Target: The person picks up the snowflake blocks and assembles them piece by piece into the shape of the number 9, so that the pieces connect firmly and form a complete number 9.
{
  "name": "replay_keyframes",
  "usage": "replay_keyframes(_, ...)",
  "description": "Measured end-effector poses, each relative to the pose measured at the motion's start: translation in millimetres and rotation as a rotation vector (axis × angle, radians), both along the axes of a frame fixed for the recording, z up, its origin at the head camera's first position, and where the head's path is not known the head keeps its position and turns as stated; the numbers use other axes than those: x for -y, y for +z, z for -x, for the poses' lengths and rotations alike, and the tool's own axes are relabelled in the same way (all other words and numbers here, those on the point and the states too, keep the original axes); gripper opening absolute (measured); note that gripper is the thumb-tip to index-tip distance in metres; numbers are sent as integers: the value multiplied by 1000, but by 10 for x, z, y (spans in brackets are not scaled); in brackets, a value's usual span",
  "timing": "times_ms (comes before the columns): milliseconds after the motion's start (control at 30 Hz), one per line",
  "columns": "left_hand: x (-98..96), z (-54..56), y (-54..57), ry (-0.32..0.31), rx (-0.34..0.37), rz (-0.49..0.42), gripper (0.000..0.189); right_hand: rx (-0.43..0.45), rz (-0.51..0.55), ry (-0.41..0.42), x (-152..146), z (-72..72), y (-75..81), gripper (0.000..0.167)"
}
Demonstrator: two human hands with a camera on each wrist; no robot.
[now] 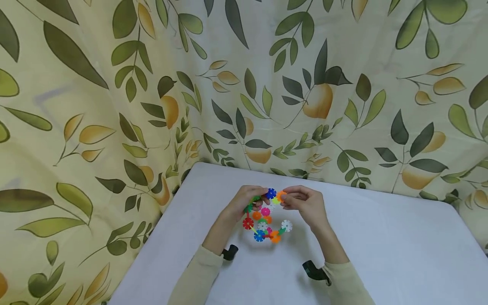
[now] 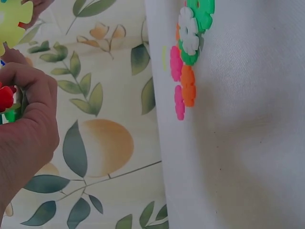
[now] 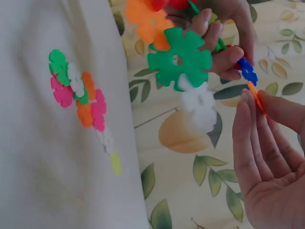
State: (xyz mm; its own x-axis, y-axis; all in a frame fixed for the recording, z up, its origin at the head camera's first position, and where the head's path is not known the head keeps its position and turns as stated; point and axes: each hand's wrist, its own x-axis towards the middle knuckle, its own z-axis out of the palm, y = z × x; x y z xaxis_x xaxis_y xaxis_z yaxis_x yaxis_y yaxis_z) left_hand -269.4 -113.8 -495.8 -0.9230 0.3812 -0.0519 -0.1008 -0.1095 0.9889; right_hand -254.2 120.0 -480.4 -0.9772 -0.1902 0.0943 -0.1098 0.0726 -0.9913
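My left hand (image 1: 242,200) grips a curved chain of slotted, flower-shaped plastic discs, held up over the table. Along the chain hang a red disc (image 1: 248,223), a lower blue disc (image 1: 259,236), a green disc (image 3: 162,62) and a white end disc (image 3: 202,112). The chain's other end, a dark blue disc (image 3: 247,70), sticks out past the left fingers. My right hand (image 1: 308,206) pinches an orange disc (image 3: 256,98) between thumb and fingers, its edge right at the dark blue disc. The left palm hides part of the chain.
Several loose discs, pink (image 2: 176,63), orange (image 2: 188,86), green, white and yellow-green, lie in a small group on the white table (image 1: 381,237) beneath the hands. A leaf-and-fruit patterned curtain (image 1: 343,106) hangs behind and left of it. Black wrist cameras (image 1: 315,271) sit at both cuffs.
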Motion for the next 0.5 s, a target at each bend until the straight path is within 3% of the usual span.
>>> replay_keyframes(200, -30, -7, 11, 5, 6, 3, 38, -145, -73, -37, -1, -11, -2, 27)
replay_keyframes(333, -27, -10, 10, 6, 17, -19, 45, -195, -108, -57, 17, -22, 2, 23)
replay_keyframes(500, -20, -29, 22, 22, 27, -20, 40, -281, -126, -81, 84, -154, 119, 20)
